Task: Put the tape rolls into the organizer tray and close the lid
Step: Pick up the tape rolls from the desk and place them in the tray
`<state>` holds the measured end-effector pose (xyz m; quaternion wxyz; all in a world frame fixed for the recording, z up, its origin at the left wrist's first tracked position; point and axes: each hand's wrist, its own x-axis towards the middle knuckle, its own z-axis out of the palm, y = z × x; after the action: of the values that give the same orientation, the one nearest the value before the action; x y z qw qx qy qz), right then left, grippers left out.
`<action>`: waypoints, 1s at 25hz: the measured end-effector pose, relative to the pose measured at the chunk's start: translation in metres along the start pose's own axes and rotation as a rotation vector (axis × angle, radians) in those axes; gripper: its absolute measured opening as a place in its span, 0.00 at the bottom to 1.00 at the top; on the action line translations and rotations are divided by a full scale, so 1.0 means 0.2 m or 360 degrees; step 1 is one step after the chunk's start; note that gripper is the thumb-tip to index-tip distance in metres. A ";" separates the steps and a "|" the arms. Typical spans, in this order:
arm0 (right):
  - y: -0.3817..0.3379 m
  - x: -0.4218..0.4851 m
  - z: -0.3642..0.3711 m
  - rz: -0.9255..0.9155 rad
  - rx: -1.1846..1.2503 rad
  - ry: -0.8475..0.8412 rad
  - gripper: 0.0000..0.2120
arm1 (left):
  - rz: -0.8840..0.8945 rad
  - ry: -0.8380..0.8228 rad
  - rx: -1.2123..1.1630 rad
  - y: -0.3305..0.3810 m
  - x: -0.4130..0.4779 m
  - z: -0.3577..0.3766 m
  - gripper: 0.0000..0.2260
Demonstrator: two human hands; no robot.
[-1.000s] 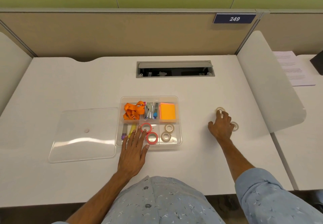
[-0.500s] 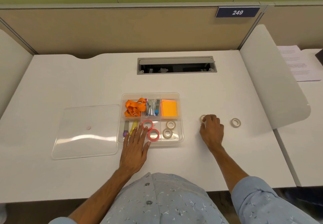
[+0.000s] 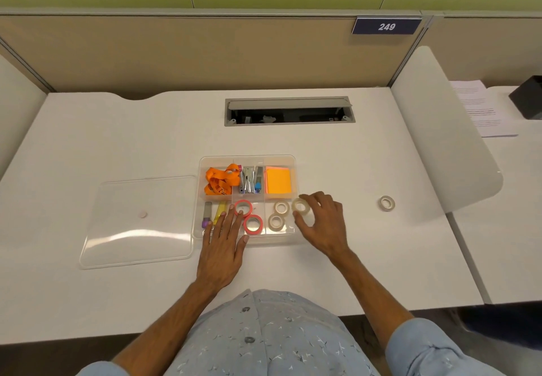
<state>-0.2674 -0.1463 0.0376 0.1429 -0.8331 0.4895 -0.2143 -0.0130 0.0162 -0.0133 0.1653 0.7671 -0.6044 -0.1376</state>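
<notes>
A clear organizer tray [image 3: 247, 159] sits at the middle of the white desk. Its front compartments hold two red tape rolls [image 3: 252, 224] and two clear tape rolls [image 3: 276, 222]. My right hand [image 3: 322, 223] holds a third clear tape roll [image 3: 299, 206] in its fingertips, right at the tray's right edge. My left hand [image 3: 224, 246] lies flat with spread fingers on the tray's front left part, touching a red roll. One more clear tape roll [image 3: 386, 203] lies alone on the desk to the right. The clear lid [image 3: 140, 223] lies flat to the left of the tray.
The tray's back compartments hold an orange lanyard [image 3: 220, 179], staplers [image 3: 249, 180] and orange sticky notes [image 3: 278, 181]. A cable slot [image 3: 289, 111] opens in the desk behind. A white divider panel [image 3: 440, 129] rises at the right, with papers [image 3: 481, 108] beyond it.
My right hand took one clear roll from the right part of the desk and carried it left to the tray's edge. The other roll stayed. My left hand has not moved.
</notes>
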 end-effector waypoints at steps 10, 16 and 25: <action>-0.05 -0.10 0.05 -0.0104 -0.0137 -0.0219 0.25 | 0.0013 0.0017 0.0040 -0.01 0.00 0.01 0.31; 0.08 -0.04 -0.02 0.0125 -0.0046 -0.0002 0.19 | 0.0036 0.0035 0.0045 -0.02 0.00 0.02 0.30; 0.61 -0.03 -0.11 0.0953 -0.0364 0.0118 0.27 | 0.0023 0.0041 0.0042 -0.02 0.00 0.03 0.29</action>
<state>-0.3736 -0.1998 0.0010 0.0873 -0.6543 0.7387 -0.1365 -0.0124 0.0172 -0.0196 0.1638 0.7666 -0.6094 -0.1186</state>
